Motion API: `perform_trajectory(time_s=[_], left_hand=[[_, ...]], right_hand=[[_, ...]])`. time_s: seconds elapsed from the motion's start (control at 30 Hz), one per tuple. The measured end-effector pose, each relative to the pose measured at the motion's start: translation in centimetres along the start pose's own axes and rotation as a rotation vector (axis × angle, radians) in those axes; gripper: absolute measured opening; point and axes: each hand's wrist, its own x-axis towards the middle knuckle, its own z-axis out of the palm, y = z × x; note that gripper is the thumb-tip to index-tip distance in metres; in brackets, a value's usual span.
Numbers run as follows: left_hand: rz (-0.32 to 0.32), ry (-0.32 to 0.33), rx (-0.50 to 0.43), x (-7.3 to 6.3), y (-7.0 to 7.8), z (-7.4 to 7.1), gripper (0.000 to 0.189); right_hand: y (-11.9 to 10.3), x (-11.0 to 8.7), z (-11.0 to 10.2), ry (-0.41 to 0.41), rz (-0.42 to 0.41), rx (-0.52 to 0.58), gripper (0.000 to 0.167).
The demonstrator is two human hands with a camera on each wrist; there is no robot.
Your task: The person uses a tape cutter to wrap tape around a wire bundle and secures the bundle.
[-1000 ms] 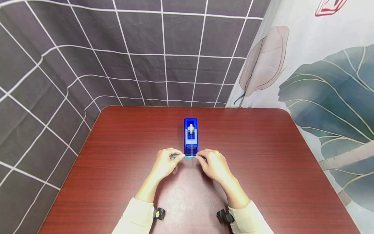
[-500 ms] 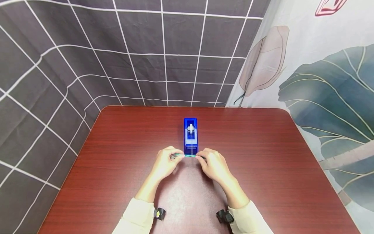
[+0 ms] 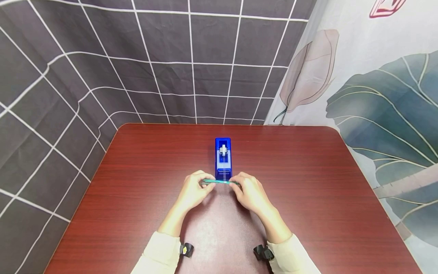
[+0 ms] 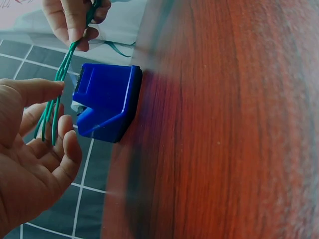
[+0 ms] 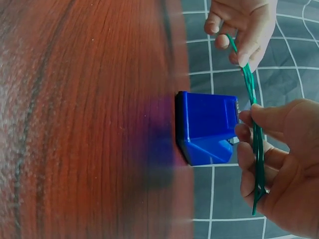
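Observation:
A bundle of thin green wire-like strands (image 3: 220, 181) stretches between both hands, in front of the blue tape dispenser (image 3: 223, 160). My left hand (image 3: 195, 189) pinches one part between thumb and fingertips; several loose ends (image 4: 53, 124) stick out past the thumb in the left wrist view. My right hand (image 3: 249, 192) pinches the other part, and the strands run on below its thumb toward the palm (image 5: 294, 189) in the right wrist view. A pale patch shows on the bundle between the hands. The white tape roll (image 3: 223, 150) sits in the dispenser.
The dispenser stands on a reddish-brown wooden table (image 3: 143, 163), cutting end toward the person. Behind the table hangs a dark grid-patterned curtain (image 3: 212, 42); a leaf-patterned curtain (image 3: 383, 114) is at the right. Black wrist cameras (image 3: 187, 250) sit at both sleeves.
The green bundle has shifted slightly toward the dispenser in the head view, and more of its length shows at the left hand's fingers. Both hands keep their pinch; the dispenser stays put.

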Motion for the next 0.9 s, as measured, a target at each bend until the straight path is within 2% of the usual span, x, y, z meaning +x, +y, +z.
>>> perform_trajectory(time_s=[0.3,0.47,0.63,0.77,0.9], left_hand=[[0.005,0.013,-0.020,-0.01,-0.11,0.10,0.012],[-0.022,0.006,-0.027,0.07,0.06,0.09,0.005],[-0.072,-0.012,0.024,0.23,0.16,0.12,0.022],[-0.107,-0.045,0.014,0.23,0.08,0.08,0.026],[-0.087,-0.050,0.000,0.23,-0.03,0.12,0.025]], right_hand=[[0.19,0.08,0.19,0.039,-0.029,-0.005,0.005],[0.31,0.10,0.26,0.050,-0.032,0.013,0.005],[0.54,0.12,0.47,0.061,-0.044,0.022,0.006],[0.64,0.10,0.56,0.069,-0.056,0.022,0.008],[0.61,0.09,0.52,0.055,-0.045,0.039,0.008]])
